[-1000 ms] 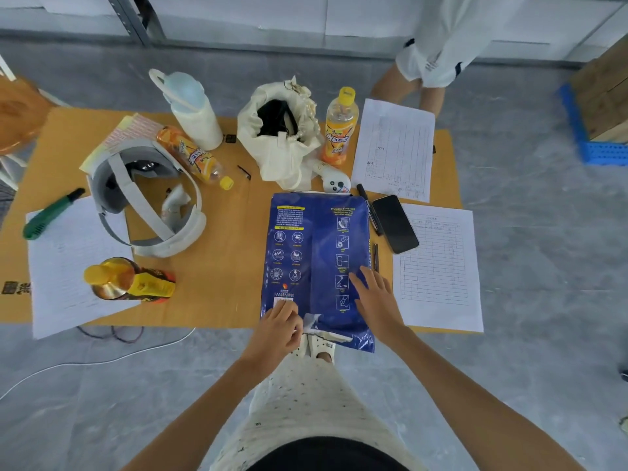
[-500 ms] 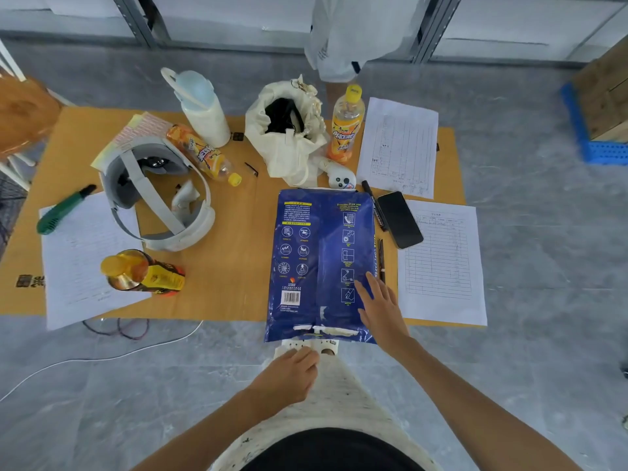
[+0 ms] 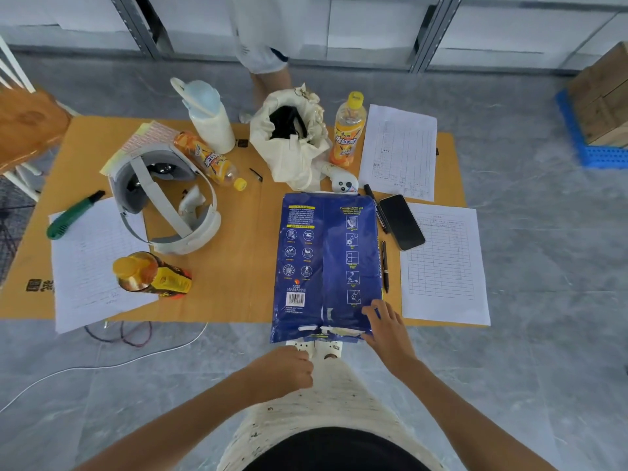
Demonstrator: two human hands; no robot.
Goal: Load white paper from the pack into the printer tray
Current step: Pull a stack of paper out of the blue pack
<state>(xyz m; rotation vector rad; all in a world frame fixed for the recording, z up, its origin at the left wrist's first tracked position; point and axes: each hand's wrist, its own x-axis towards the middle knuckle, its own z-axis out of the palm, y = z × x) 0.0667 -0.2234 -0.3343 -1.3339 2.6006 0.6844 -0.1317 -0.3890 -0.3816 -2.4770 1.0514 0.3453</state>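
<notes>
Both hands differ now: my left hand has pulled off the pack, fingers curled shut, while my right hand presses spread fingers lower-centre, wrapper torn open.

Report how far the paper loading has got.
Done: the pack lies on the table, its near end torn. In hand: the right hand rests on that end; the left hand is closed, off the pack. Left: pulling paper out and loading it; no printer is in view.

Glossy, crinkly blue wrapper on the paper pack, matt tan cardboard-looking bench, soft cream cloth bag, shiny black phone, polished grey floor.
</notes>
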